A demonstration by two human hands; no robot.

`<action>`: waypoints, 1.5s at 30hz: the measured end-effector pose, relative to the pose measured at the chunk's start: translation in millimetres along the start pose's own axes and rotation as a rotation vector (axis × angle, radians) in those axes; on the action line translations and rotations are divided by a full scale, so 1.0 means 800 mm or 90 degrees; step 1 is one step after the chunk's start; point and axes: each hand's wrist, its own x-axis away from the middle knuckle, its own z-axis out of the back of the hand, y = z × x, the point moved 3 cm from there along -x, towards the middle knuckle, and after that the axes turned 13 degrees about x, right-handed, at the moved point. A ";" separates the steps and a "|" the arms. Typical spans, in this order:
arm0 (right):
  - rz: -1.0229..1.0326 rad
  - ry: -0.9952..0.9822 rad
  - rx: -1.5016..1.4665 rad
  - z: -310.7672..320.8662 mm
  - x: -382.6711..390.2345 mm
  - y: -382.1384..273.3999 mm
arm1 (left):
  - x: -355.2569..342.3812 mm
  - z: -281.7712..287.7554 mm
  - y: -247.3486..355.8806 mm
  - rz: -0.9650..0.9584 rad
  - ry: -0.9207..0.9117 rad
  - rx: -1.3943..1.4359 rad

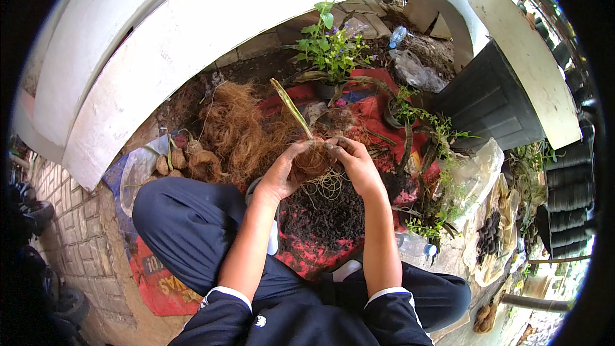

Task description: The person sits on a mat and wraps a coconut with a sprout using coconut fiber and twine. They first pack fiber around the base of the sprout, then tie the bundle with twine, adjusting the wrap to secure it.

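Observation:
Between my two hands is a fibre-wrapped root ball [312, 160], brown and roughly round, with one long green-yellow leaf [292, 107] rising out of it and leaning left. My left hand [286, 173] cups its left side, fingers curled round it. On the opposite side my right hand [351, 159] presses its fingers and thumb against the top right. Pale stringy strands [327, 184] hang below the ball, over a heap of dark soil [320, 218] on a red sheet [301, 259]. The undersides of the fingers are partly hidden.
A large pile of brown coconut fibre [238, 125] lies left, beside several round brown balls with shoots [172, 163]. Ahead stands a flowering potted plant [333, 51]. Trailing plants [442, 134], a black bin [490, 99] and a clear plastic bottle [413, 243] are at right.

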 end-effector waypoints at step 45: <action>-0.159 -0.270 0.034 0.000 0.005 0.025 | -0.013 0.029 0.001 -0.081 0.106 0.211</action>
